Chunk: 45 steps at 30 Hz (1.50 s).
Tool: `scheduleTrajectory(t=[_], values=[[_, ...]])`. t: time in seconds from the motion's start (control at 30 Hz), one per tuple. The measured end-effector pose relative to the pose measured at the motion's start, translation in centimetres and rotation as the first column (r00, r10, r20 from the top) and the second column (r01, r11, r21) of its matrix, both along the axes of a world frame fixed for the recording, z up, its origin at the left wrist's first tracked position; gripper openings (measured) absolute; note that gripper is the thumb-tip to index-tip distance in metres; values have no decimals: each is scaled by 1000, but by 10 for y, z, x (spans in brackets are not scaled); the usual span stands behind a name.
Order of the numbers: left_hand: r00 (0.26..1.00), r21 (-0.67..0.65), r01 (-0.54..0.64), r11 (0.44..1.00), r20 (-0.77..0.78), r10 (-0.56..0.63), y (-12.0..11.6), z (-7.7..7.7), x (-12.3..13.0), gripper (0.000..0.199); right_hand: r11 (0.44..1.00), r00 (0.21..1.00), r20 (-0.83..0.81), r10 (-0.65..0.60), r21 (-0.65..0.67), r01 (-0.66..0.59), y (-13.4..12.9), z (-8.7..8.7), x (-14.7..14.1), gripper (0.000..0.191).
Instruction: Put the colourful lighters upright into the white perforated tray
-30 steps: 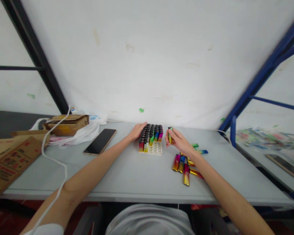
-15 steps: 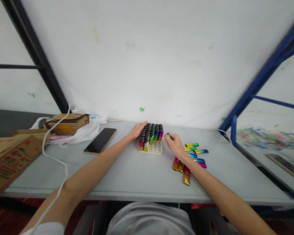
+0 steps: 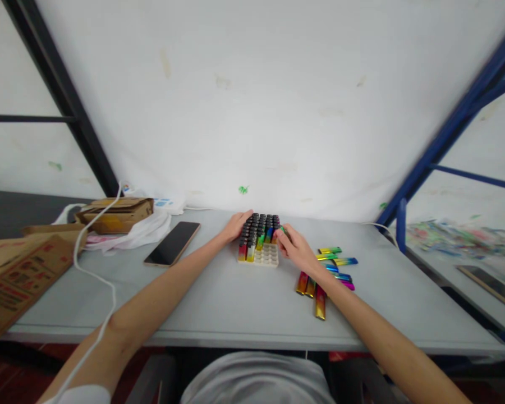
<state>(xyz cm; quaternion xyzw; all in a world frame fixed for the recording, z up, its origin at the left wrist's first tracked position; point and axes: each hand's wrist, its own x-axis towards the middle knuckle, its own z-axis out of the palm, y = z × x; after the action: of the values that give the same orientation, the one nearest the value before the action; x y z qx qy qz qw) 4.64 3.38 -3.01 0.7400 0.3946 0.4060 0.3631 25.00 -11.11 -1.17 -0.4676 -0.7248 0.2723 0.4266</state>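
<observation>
A white tray (image 3: 266, 258) stands on the grey table, with rows of upright lighters (image 3: 258, 227) with black tops and shiny coloured bodies; bare sockets show at its front right. My left hand (image 3: 237, 225) rests against the tray's left back side, its fingers partly hidden behind the lighters. At the tray's right edge my right hand (image 3: 292, 245) pinches a green lighter (image 3: 283, 230), mostly covered by the fingers. Beside and below my right wrist lies a loose pile of shiny lighters (image 3: 320, 303), some partly under the forearm.
A black phone (image 3: 173, 243) lies left of my left forearm. Farther left are a white plastic bag (image 3: 151, 227), cardboard boxes (image 3: 122, 217) and a white cable (image 3: 109, 280). A blue metal frame (image 3: 401, 221) rises at the right, a white wall (image 3: 278, 112) behind.
My right hand has moved slightly left with the green lighter, up to the tray's right edge. My left hand has kept its place.
</observation>
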Motion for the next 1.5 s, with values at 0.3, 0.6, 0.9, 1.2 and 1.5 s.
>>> scheduleTrajectory(t=[0.3,0.6,0.9,1.2,1.5], values=[[1000,19,8,1000,-11,-8,2,-2,0,57,956,923,365,-120,293,8,-3,9,-3,38],[1000,-5,14,1000,4,-14,1,-1,0,56,964,909,414,-43,257,-72,4,-4,-7,25],[1000,17,-22,1000,-10,22,3,-2,1,55,922,608,737,-294,386,-23,2,6,-23,32],[1000,-35,-6,999,-6,5,0,0,1,59,966,766,624,-152,259,-19,-3,33,41,38],[999,0,-43,999,-8,43,2,-1,1,55,963,736,675,-49,-164,214,4,28,173,38]])
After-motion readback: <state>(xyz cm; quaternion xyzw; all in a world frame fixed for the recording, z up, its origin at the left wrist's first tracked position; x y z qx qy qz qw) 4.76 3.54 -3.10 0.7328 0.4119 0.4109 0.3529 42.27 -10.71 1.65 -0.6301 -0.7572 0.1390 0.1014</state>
